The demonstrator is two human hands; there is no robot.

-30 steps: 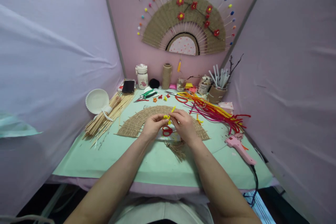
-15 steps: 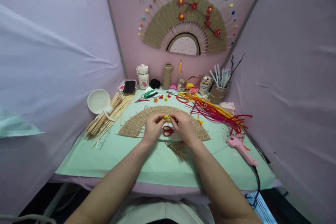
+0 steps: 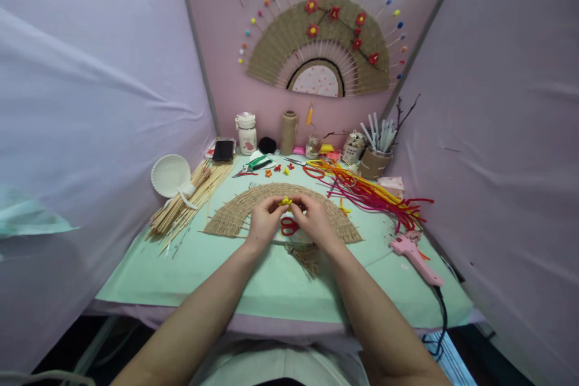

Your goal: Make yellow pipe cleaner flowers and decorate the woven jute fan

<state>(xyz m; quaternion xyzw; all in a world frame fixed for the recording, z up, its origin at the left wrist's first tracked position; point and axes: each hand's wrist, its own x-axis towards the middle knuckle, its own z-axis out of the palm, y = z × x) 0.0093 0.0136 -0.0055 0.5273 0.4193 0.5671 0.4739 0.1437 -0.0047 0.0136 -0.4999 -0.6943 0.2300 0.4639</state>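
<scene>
Between my fingertips is a small yellow pipe-cleaner flower (image 3: 284, 201). My left hand (image 3: 263, 220) pinches its left side, and my right hand (image 3: 313, 217) grips it from the right with thumb and fingers. Both hands are held over a woven twine fan (image 3: 228, 215) lying on the table. Red-handled scissors (image 3: 289, 227) lie under and between the hands, their blades partly hidden by my right hand. A twine tassel (image 3: 305, 259) lies at the fan's lower edge.
Pipe cleaners (image 3: 362, 193) and a pink glue gun (image 3: 416, 258) lie on the right. Bamboo sticks (image 3: 183, 202) and a white dish (image 3: 170, 175) are on the left. Behind are green pliers (image 3: 257, 163), small flowers (image 3: 268, 173) and a twine spool (image 3: 288, 132). A decorated fan (image 3: 275, 42) hangs above.
The yellow flower has turned and shifted slightly left between my fingertips. My right fingers have moved slightly left with it. The camera view has tipped up a little.
</scene>
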